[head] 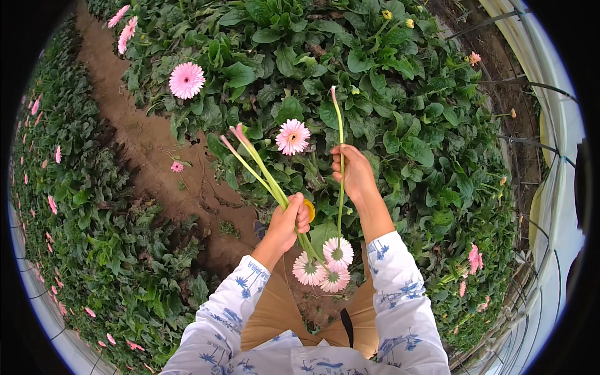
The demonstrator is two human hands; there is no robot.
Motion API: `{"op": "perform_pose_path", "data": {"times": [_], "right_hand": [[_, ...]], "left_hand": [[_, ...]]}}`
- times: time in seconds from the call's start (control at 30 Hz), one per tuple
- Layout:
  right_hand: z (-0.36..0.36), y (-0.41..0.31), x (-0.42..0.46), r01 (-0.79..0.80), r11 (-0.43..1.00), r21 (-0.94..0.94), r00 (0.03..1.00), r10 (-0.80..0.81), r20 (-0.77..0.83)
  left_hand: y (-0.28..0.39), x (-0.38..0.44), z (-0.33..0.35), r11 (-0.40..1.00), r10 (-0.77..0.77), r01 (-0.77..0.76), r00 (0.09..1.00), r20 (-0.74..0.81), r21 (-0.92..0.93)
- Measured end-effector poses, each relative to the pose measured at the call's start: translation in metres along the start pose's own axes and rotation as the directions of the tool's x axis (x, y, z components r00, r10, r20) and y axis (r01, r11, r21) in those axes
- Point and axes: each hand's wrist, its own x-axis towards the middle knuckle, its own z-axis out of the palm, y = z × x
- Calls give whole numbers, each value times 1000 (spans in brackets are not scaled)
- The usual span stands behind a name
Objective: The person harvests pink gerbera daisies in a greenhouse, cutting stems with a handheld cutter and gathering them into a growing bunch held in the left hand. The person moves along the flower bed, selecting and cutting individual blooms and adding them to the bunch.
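Observation:
My left hand (288,222) is closed around a small bunch of gerbera stems (262,173), their pinkish cut ends pointing up and away. Beside its fingers shows a round yellow object (309,211), partly hidden by the hand. Two pale pink gerbera heads (308,270) hang below that hand, seen from behind. Between thumb and fingers, my right hand (354,171) grips a single gerbera stem (341,199). This stem's flower head (338,253) hangs down against the other two. A pink gerbera (293,137) stands in the leaves between and beyond my hands.
Leafy gerbera beds (300,70) spread ahead and to the right, with another bed (117,262) at left. A bare soil path (145,136) runs between them, with a small pink flower (176,167) over it. Plastic sheeting (558,187) on dark hoops borders the right side.

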Motion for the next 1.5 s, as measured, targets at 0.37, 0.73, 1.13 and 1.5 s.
{"op": "perform_pose_path", "data": {"times": [0.37,0.73,1.13,1.5], "right_hand": [[157,79,-140,394,649,-650,917,-321,235],[200,86,-198,378,775,-507,926,-329,187],[240,45,-217,448,720,-530,894,-358,269],[281,69,-129,388,681,-621,910,-174,377]], "left_hand": [[53,-108,-40,993,90,-92,996,26,73],[133,-239,-212,847,498,-525,840,-216,-85],[181,-309,-280,306,444,-811,585,-679,-498],[248,-304,-283,189,387,-799,595,-704,-571]]}}
